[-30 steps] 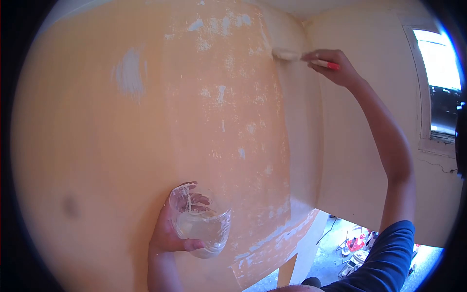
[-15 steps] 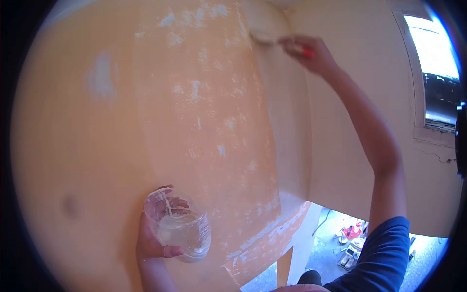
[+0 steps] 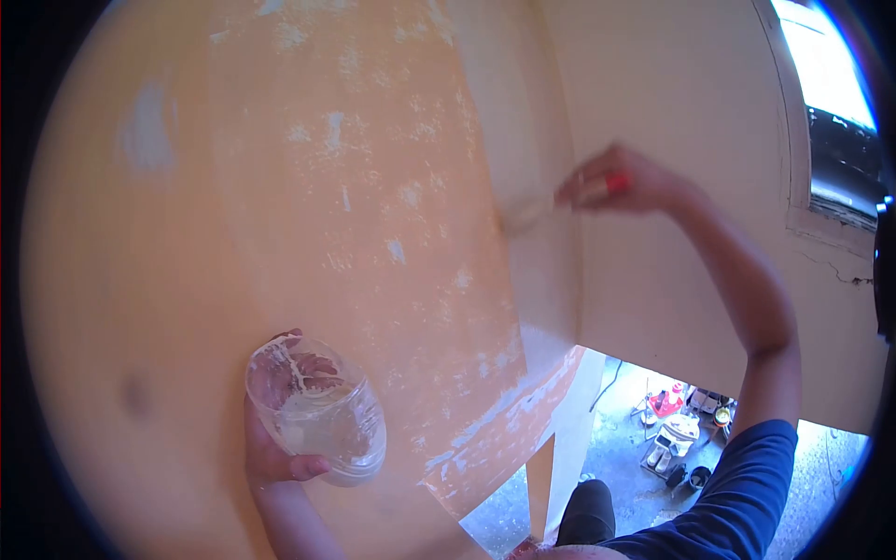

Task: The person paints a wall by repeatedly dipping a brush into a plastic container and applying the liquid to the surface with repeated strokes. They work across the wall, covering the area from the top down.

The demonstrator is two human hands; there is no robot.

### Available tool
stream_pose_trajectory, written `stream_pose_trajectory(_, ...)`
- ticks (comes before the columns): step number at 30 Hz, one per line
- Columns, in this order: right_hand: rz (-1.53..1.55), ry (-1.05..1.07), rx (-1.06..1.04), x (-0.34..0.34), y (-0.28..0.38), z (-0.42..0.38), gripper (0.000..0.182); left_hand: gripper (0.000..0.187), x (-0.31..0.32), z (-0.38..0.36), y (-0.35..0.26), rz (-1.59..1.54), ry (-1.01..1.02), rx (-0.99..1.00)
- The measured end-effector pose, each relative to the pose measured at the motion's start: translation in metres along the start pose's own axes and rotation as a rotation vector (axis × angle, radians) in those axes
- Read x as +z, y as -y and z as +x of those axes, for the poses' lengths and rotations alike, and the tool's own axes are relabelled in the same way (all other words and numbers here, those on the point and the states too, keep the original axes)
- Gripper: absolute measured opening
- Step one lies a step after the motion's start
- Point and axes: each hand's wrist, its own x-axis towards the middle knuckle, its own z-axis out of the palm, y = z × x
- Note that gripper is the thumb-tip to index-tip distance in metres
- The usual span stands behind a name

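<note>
My left hand [image 3: 269, 448] is wrapped round a clear plastic tub [image 3: 359, 420], tilted, with whitish liquid inside and white streaks on its wall. Higher up on the right, my right hand [image 3: 625, 182] grips a paintbrush with a red handle end [image 3: 617, 182]. The brush's bristles [image 3: 525, 215] are smeared by motion and lie over the pale strip near the corner. Beside that strip, the orange wall [image 3: 373, 205] carries many white patches.
A window [image 3: 840, 159] is set in the pale wall [image 3: 672, 84] on the right, with a crack [image 3: 845, 273] below it. Far below on the grey floor [image 3: 616, 448] are a red tray [image 3: 666, 401], a white bucket [image 3: 683, 427] and other gear.
My right hand and the brush have moved down along the pale strip by the corner. The view has shifted, and the tub sits slightly further left and higher in it.
</note>
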Motion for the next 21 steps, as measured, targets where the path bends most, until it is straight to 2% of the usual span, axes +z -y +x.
stream_pose_trajectory(2, 0.034, -0.135, 0.065, -0.045, -0.010, 0.038, 0.020, 0.120, 0.000, 0.001, 0.000, 0.014, -0.003, 0.017)
stream_pose_trajectory(5, 0.038, -0.349, -0.072, -0.114, -0.034, 0.092, 0.022, 0.119, 0.000, 0.000, -0.001, 0.012, -0.002, 0.019)
stream_pose_trajectory(6, 0.038, -0.352, -0.076, -0.123, -0.018, 0.096, 0.022, 0.119, 0.001, 0.002, -0.002, 0.005, 0.002, 0.011)
stream_pose_trajectory(8, -0.250, -0.647, 0.228, -0.137, 0.019, 0.110, 0.019, 0.119, 0.001, 0.003, 0.000, -0.010, -0.003, 0.023)
stream_pose_trajectory(9, -0.247, -0.644, 0.226, -0.139, 0.001, 0.113, 0.019, 0.119, 0.000, 0.001, 0.001, -0.025, -0.006, 0.024)
stream_pose_trajectory(11, -0.314, -0.720, -0.257, -0.138, -0.054, 0.122, 0.021, 0.119, -0.001, 0.000, 0.001, -0.023, 0.000, 0.025)
stream_pose_trajectory(13, -0.196, -0.662, -0.053, -0.082, -0.042, 0.095, 0.023, 0.119, -0.002, 0.001, 0.002, -0.023, 0.012, 0.027)
stream_pose_trajectory(15, -0.139, -0.637, -0.084, -0.024, -0.043, 0.056, 0.022, 0.120, -0.003, -0.002, 0.002, -0.011, -0.011, 0.009)
stream_pose_trajectory(16, -0.158, -0.635, 0.023, 0.009, -0.036, 0.029, 0.021, 0.120, -0.004, -0.003, 0.002, -0.016, -0.005, -0.004)
stream_pose_trajectory(19, -0.110, -0.513, -0.063, 0.110, -0.012, -0.053, 0.013, 0.121, -0.001, -0.005, 0.004, -0.002, -0.011, -0.031)
stream_pose_trajectory(21, -0.021, -0.340, -0.028, 0.163, 0.005, -0.108, 0.022, 0.123, 0.004, -0.003, 0.003, 0.040, -0.069, 0.007)
